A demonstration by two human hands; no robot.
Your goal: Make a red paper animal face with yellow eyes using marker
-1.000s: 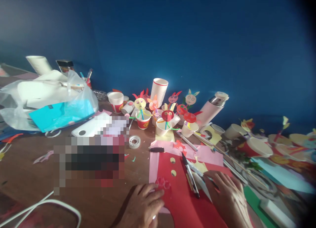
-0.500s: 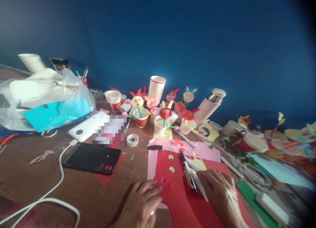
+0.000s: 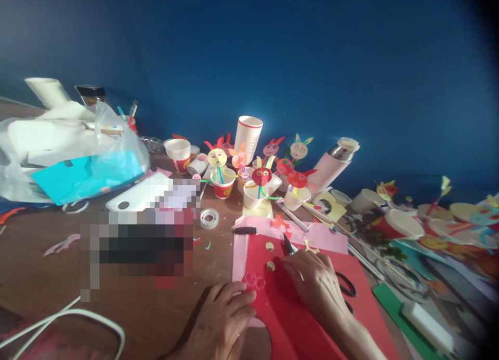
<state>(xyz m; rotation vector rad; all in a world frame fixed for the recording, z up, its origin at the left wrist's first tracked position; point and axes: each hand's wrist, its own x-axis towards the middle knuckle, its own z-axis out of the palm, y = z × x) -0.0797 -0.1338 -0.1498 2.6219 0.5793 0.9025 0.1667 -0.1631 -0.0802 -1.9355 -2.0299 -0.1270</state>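
My left hand (image 3: 222, 318) lies with fingers spread at the left edge of the red paper (image 3: 331, 334). Its fingertips are beside two small pinkish-red ring outlines (image 3: 254, 281). Over the middle of the red paper, my right hand (image 3: 315, 282) is curled around a marker pen (image 3: 287, 244), whose black end shows beyond the fingers; the rest of it is hidden. Black scissors handles (image 3: 346, 285) stick out to the right of that hand, their blades covered. Two small pale yellow discs (image 3: 270, 266) lie between the hands. Pink paper (image 3: 323, 238) shows under the red sheet.
A black marker (image 3: 245, 230) and a tape roll (image 3: 209, 218) lie nearby. Paper cups with paper-face figures (image 3: 255, 195) stand behind, beside a pink flask (image 3: 330, 168). A plastic bag (image 3: 117, 147) is at left, with a white cable (image 3: 78, 313) in front. Clutter lines the right.
My right hand has moved left from the scissors onto the marker pen, uncovering the scissors handles. My left hand has stayed nearly in place.
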